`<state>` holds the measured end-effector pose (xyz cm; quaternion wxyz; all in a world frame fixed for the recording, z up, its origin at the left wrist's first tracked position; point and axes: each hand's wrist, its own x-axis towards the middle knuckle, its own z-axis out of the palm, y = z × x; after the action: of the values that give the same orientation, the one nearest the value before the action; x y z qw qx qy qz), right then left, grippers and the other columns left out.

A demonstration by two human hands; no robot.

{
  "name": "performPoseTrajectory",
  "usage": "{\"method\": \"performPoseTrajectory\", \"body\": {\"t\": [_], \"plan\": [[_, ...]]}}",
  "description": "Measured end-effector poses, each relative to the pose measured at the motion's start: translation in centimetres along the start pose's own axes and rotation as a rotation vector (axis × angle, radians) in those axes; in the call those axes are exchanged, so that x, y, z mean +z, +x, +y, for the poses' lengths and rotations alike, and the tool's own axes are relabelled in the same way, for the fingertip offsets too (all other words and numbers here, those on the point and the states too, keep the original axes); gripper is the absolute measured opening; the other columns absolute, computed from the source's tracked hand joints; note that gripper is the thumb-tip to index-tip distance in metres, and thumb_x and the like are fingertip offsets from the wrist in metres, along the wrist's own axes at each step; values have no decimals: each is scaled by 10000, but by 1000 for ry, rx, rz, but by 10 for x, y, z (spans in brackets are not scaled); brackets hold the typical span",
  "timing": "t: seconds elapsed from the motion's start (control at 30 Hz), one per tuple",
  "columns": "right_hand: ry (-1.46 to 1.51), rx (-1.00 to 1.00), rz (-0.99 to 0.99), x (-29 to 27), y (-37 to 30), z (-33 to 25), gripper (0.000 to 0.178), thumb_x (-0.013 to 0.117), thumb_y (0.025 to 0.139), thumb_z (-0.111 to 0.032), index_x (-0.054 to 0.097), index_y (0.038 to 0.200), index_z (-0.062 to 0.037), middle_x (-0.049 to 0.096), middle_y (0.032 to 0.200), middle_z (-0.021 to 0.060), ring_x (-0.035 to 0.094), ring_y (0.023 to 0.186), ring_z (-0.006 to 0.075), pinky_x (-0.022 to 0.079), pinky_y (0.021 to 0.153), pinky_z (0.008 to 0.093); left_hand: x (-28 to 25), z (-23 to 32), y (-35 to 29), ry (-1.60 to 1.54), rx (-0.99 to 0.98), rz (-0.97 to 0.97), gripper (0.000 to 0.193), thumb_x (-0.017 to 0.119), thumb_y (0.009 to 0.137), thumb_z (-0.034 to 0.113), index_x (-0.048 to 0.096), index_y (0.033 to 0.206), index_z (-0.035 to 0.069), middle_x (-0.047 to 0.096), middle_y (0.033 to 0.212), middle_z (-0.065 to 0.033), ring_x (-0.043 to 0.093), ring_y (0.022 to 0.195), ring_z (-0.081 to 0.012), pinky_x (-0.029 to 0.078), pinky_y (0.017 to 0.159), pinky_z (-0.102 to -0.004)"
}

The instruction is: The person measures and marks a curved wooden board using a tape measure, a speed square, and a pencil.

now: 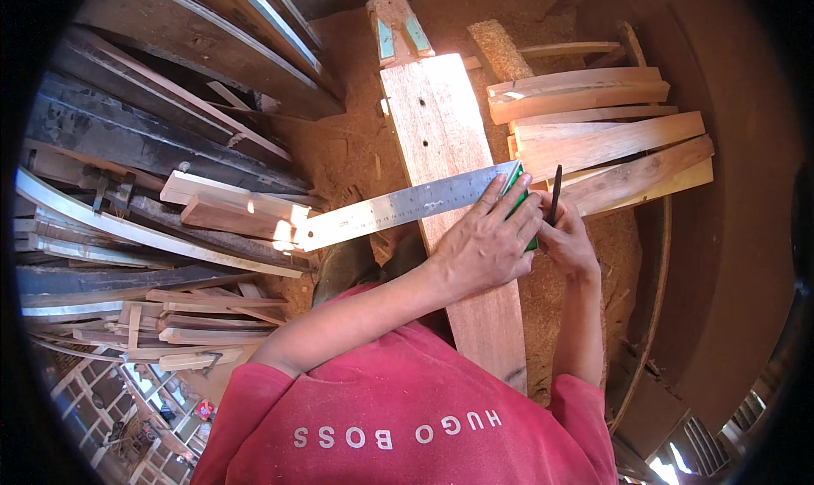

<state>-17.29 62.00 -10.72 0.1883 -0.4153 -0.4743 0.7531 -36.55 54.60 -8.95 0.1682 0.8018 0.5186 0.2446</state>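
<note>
A try square with a long steel blade lies across a wooden plank, its blade reaching out past the plank's left edge. My left hand is closed round the square's green stock at the plank's right edge. Close beside it, my right hand grips a thin dark pencil, which points away from me. The pencil's lower end is hidden by my fingers. Two small dark holes show in the plank's far half.
Several cut boards are stacked at the right. On the left stand long timbers and smaller offcuts. A wooden piece with pale green patches is at the plank's far end. Sawdust covers the ground.
</note>
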Motion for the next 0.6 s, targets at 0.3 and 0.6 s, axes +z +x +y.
{"method": "performPoseTrajectory", "body": {"t": [0.3, 0.6], "plan": [[-53, 2, 20, 8, 0, -10, 192, 704, 996, -134, 633, 1157, -59, 570, 819, -120, 468, 625, -32, 346, 509, 157, 0, 0, 0, -2, -4, 21, 593, 709, 883, 384, 616, 1302, -25, 562, 1435, -189, 405, 1488, -360, 239, 1263, -561], [-5, 22, 51, 6, 0, -3, 291, 728, 988, -153, 636, 1238, -39, 578, 846, -110, 477, 638, -21, 354, 518, 165, -1, 0, 0, 3, -5, 25, 581, 710, 879, 382, 635, 1284, -27, 577, 1417, -189, 416, 1480, -359, 238, 1264, -559]]}}
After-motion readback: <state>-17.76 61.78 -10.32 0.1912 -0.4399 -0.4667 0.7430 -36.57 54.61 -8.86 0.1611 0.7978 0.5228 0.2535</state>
